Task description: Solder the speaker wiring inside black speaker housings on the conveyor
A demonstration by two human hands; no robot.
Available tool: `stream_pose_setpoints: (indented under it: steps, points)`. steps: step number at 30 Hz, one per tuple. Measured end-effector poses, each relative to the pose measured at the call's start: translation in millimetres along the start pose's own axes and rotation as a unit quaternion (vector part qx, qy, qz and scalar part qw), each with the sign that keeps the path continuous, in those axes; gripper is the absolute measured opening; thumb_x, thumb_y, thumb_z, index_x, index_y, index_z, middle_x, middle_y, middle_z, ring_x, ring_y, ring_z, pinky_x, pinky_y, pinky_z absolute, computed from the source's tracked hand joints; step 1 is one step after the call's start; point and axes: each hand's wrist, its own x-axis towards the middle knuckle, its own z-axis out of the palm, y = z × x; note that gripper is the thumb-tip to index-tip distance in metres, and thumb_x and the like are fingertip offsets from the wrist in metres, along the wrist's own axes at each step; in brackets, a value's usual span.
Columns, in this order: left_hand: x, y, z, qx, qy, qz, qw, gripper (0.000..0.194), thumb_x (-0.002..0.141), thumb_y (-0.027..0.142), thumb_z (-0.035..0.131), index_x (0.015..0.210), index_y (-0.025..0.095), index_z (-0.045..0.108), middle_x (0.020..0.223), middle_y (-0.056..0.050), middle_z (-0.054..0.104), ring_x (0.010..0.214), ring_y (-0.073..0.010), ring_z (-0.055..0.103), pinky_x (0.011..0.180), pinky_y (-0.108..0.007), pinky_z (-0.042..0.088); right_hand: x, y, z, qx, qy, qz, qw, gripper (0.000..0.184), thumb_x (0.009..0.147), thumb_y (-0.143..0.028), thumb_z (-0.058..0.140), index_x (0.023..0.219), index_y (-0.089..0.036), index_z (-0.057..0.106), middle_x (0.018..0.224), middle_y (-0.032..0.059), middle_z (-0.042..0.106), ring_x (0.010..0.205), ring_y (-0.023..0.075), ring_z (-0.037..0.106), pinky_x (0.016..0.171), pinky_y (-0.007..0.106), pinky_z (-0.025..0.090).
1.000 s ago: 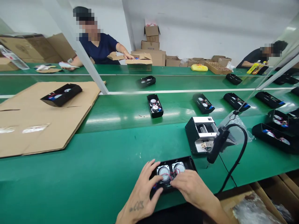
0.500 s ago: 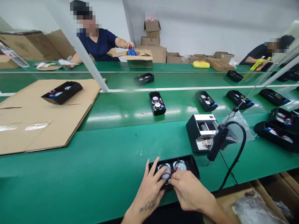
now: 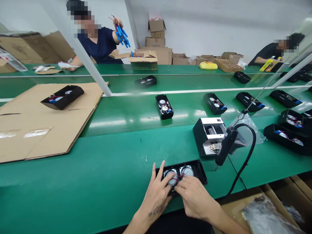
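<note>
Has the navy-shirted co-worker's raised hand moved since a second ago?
Yes. The co-worker's hand has moved up and toward picture left, judged against the open cardboard carton; it holds blue parts.

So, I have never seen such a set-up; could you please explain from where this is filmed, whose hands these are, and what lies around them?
Of course. There is no robot: a camera on a person's head looks forward and down at that person's bare hands. The left hand lies with fingers spread over an open black case; the right hand has its fingers near thin red wires. Inside are two round parts that look like speakers. Whether the fingers pinch anything is hidden.

On the green surface stands a black-and-silver device; beside it hangs a black tool. Further away are similar cases and flat cardboard. Across, a co-worker lifts blue pieces.
</note>
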Motion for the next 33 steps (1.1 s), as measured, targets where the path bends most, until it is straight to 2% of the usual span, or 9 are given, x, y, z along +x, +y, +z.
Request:
stream_pose_setpoints:
  steps: [2, 6, 8, 10, 13, 18, 25, 29, 33]
  points:
    - [12, -7, -5.2, -0.047, -0.033, -0.008, 0.998, 0.024, 0.086, 0.035, 0.089, 0.108, 0.028, 0.082, 0.140, -0.004, 0.074, 0.163, -0.0486, 0.030, 0.133, -0.079, 0.011, 5, 2, -10, 0.008, 0.000, 0.004, 1.000, 0.018, 0.092, -0.014, 0.062, 0.108, -0.016, 0.072, 0.107, 0.0092, 0.077, 0.103, 0.0280, 0.070, 0.104, 0.044, 0.047]
    - [51, -29, -31.3, -0.169, -0.177, -0.101, 0.964, 0.022, 0.074, 0.032, 0.095, 0.094, 0.030, 0.085, 0.139, 0.000, 0.075, 0.158, -0.0453, 0.039, 0.135, -0.067, 0.014, 26, 12, -40, 0.010, -0.011, 0.001, 1.000, 0.032, 0.091, -0.019, 0.069, 0.123, -0.018, 0.069, 0.119, 0.0100, 0.077, 0.106, 0.0293, 0.071, 0.104, 0.045, 0.043]
    - [72, -42, -44.7, -0.199, -0.216, -0.124, 0.948, 0.020, 0.069, 0.036, 0.097, 0.077, 0.026, 0.081, 0.139, 0.001, 0.075, 0.148, -0.0405, 0.053, 0.130, -0.054, 0.031, 41, 20, -56, 0.020, -0.026, 0.006, 0.999, 0.037, 0.088, -0.020, 0.072, 0.125, -0.019, 0.070, 0.118, 0.0089, 0.078, 0.105, 0.0296, 0.073, 0.098, 0.041, 0.045]
    - [88, -55, -53.6, -0.219, -0.235, -0.136, 0.937, 0.029, 0.068, 0.042, 0.096, 0.066, 0.022, 0.075, 0.136, 0.003, 0.076, 0.122, -0.0303, 0.070, 0.108, -0.038, 0.050, 54, 27, -69, 0.042, -0.043, 0.018, 0.998, 0.039, 0.086, -0.022, 0.075, 0.125, -0.022, 0.072, 0.107, 0.0064, 0.081, 0.101, 0.0297, 0.076, 0.087, 0.036, 0.045]
    - [101, -67, -57.6, -0.249, -0.258, -0.160, 0.919, 0.038, 0.065, 0.051, 0.093, 0.064, 0.020, 0.071, 0.121, 0.003, 0.079, 0.081, -0.0155, 0.069, 0.070, -0.026, 0.048, 70, 36, -80, 0.066, -0.058, 0.041, 0.995, 0.050, 0.082, -0.026, 0.079, 0.131, -0.025, 0.072, 0.099, 0.0050, 0.082, 0.096, 0.0305, 0.077, 0.071, 0.031, 0.041]
    - [104, -69, -56.3, -0.289, -0.263, -0.184, 0.902, 0.047, 0.056, 0.058, 0.094, 0.063, 0.019, 0.067, 0.117, 0.004, 0.077, 0.073, -0.0116, 0.059, 0.061, -0.026, 0.039, 78, 39, -80, 0.069, -0.061, 0.059, 0.994, 0.045, 0.076, -0.031, 0.084, 0.121, -0.023, 0.078, 0.099, 0.0075, 0.083, 0.093, 0.0317, 0.077, 0.063, 0.030, 0.033]
    - [105, -65, -57.7, -0.308, -0.264, -0.196, 0.893, 0.046, 0.058, 0.053, 0.093, 0.059, 0.019, 0.062, 0.107, 0.006, 0.073, 0.064, -0.0082, 0.047, 0.057, -0.027, 0.033, 78, 33, -83, 0.087, -0.075, 0.046, 0.992, 0.040, 0.079, -0.022, 0.083, 0.118, -0.021, 0.079, 0.093, 0.0042, 0.082, 0.086, 0.0253, 0.076, 0.062, 0.029, 0.035]
    - [104, -64, -56.7, -0.311, -0.259, -0.192, 0.894, 0.051, 0.058, 0.052, 0.093, 0.053, 0.018, 0.056, 0.108, 0.006, 0.072, 0.066, -0.0082, 0.047, 0.058, -0.027, 0.033, 79, 32, -84, 0.085, -0.077, 0.041, 0.993, 0.034, 0.080, -0.022, 0.083, 0.114, -0.020, 0.080, 0.092, 0.0038, 0.083, 0.087, 0.0253, 0.078, 0.063, 0.029, 0.036]
    - [103, -63, -56.5, -0.319, -0.256, -0.183, 0.894, 0.051, 0.058, 0.053, 0.094, 0.054, 0.018, 0.058, 0.113, 0.005, 0.073, 0.071, -0.0097, 0.050, 0.061, -0.027, 0.035, 78, 30, -80, 0.069, -0.071, 0.057, 0.993, 0.039, 0.079, -0.029, 0.086, 0.117, -0.021, 0.081, 0.094, 0.0061, 0.084, 0.092, 0.0302, 0.079, 0.065, 0.031, 0.037]
